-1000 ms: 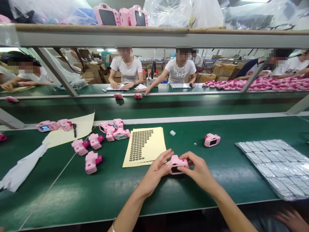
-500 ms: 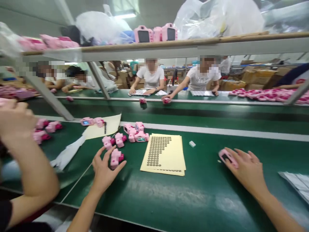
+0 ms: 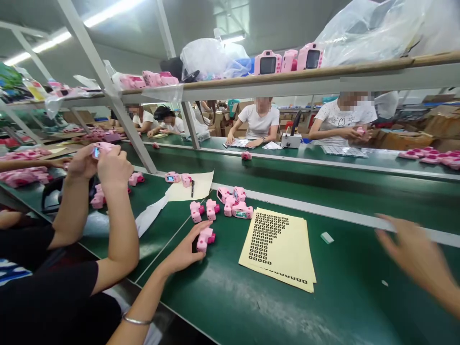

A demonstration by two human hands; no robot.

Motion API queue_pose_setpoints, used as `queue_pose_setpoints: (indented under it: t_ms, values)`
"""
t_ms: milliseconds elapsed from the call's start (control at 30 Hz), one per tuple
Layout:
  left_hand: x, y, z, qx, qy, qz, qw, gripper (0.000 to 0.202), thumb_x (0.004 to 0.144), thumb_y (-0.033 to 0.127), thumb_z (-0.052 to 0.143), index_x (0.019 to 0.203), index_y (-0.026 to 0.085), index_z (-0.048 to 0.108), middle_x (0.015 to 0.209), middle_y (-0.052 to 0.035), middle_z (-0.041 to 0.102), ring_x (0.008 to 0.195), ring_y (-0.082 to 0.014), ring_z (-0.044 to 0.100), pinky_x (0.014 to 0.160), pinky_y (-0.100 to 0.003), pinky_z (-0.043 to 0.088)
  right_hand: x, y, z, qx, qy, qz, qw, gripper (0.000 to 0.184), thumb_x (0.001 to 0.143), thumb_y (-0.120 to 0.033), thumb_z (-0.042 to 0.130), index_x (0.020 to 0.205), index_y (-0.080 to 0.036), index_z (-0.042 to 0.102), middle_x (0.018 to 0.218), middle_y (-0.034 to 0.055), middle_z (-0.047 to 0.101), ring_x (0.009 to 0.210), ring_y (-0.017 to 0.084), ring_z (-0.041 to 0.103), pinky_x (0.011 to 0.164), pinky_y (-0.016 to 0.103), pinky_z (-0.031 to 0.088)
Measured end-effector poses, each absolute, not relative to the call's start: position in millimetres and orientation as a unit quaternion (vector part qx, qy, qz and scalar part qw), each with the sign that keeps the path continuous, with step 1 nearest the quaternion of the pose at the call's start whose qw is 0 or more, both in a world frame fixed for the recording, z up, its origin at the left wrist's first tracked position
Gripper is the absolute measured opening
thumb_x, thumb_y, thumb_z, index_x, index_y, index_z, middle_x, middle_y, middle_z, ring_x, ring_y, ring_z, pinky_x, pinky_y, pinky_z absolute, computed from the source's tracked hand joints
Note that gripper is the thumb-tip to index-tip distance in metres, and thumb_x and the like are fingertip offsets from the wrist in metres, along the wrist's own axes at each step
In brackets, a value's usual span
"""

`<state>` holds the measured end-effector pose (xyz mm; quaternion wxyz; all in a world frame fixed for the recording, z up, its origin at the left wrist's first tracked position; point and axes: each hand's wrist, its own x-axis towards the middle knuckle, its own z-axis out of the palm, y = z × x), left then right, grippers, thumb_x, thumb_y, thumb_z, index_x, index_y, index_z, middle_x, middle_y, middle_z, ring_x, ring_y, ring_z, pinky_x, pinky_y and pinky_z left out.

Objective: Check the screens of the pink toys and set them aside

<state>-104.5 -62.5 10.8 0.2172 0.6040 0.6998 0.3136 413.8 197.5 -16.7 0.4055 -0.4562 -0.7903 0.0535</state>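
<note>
One new camera [image 3: 203, 239] is in play, pinched inside the left hand [image 3: 181, 254]; right hand [image 3: 419, 256], now camera-free, spreads.

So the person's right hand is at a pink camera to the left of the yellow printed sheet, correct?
Wrong hand: the head view shows the left hand at that pink camera, to the left of the yellow printed sheet.
</note>
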Motion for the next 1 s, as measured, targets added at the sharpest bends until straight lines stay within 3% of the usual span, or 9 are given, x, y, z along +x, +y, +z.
queue_pose_setpoints:
  t_ms: [100,167,333,433,600,767,1000]
  values:
    - [-105,-66,3,0.572,0.723,0.335,0.192,0.072,0.068,0.030,0.074,0.135,0.028,0.049,0.140,-0.0071,0.040,0.136,-0.0249,0.041,0.122,-0.045,0.028,280,179,-16,-0.331,-0.888,0.130,0.293,0.048,0.092,-0.043,0.044,0.139,-0.030,0.048,0.136,0.0087,0.051,0.128,0.029,0.046,0.107,0.048,0.039]
    - [-98,-69,-4,0.542,0.754,0.340,0.153,0.070,0.066,0.038,0.077,0.130,0.026,0.051,0.129,-0.0071,0.042,0.126,-0.0225,0.049,0.117,-0.043,0.037,197,165,-15,-0.283,-0.902,0.179,0.274,0.048,0.092,-0.041,0.047,0.139,-0.033,0.045,0.144,0.0052,0.043,0.136,0.026,0.038,0.112,0.046,0.036]
    - [-73,-76,-10,0.451,0.814,0.357,0.079,0.060,0.068,0.045,0.074,0.123,0.029,0.056,0.122,-0.0040,0.042,0.110,-0.0176,0.056,0.102,-0.035,0.048,98,152,-16,-0.278,-0.887,0.225,0.291,0.037,0.089,-0.031,0.055,0.126,-0.027,0.052,0.123,0.0078,0.058,0.124,0.030,0.046,0.104,0.053,0.038]
    - [-65,-79,-7,0.437,0.815,0.374,0.074,0.053,0.072,0.048,0.072,0.121,0.035,0.058,0.122,0.0005,0.048,0.107,-0.0152,0.058,0.096,-0.030,0.048,104,148,-18,-0.280,-0.877,0.249,0.301,0.027,0.093,-0.035,0.047,0.117,-0.025,0.054,0.115,0.0074,0.061,0.108,0.026,0.055,0.092,0.047,0.046]
    - [-51,-77,-1,0.409,0.806,0.417,0.097,0.044,0.070,0.053,0.072,0.109,0.035,0.064,0.122,0.0038,0.051,0.104,-0.0130,0.059,0.087,-0.024,0.046,167,119,-17,-0.306,-0.766,0.448,0.345,0.042,0.089,-0.057,0.051,0.115,-0.024,0.051,0.112,0.0074,0.060,0.089,0.019,0.062,0.059,0.026,0.050]
    - [-17,-57,-2,0.421,0.737,0.499,0.176,0.038,0.072,0.045,0.072,0.106,0.030,0.064,0.117,0.0023,0.052,0.105,-0.0117,0.056,0.095,-0.024,0.043,242,96,-27,-0.394,-0.632,0.529,0.407,0.050,0.078,-0.059,0.065,0.109,-0.021,0.055,0.088,0.0025,0.060,0.056,0.010,0.055,0.052,0.024,0.048]
    - [38,-25,-8,0.488,0.667,0.508,0.242,0.039,0.074,0.044,0.070,0.106,0.024,0.059,0.114,-0.0029,0.044,0.109,-0.0150,0.049,0.102,-0.028,0.041,299,97,-48,-0.427,-0.538,0.562,0.461,0.053,0.072,-0.058,0.072,0.104,-0.020,0.052,0.073,0.0000,0.059,0.048,0.009,0.050,0.044,0.021,0.040]
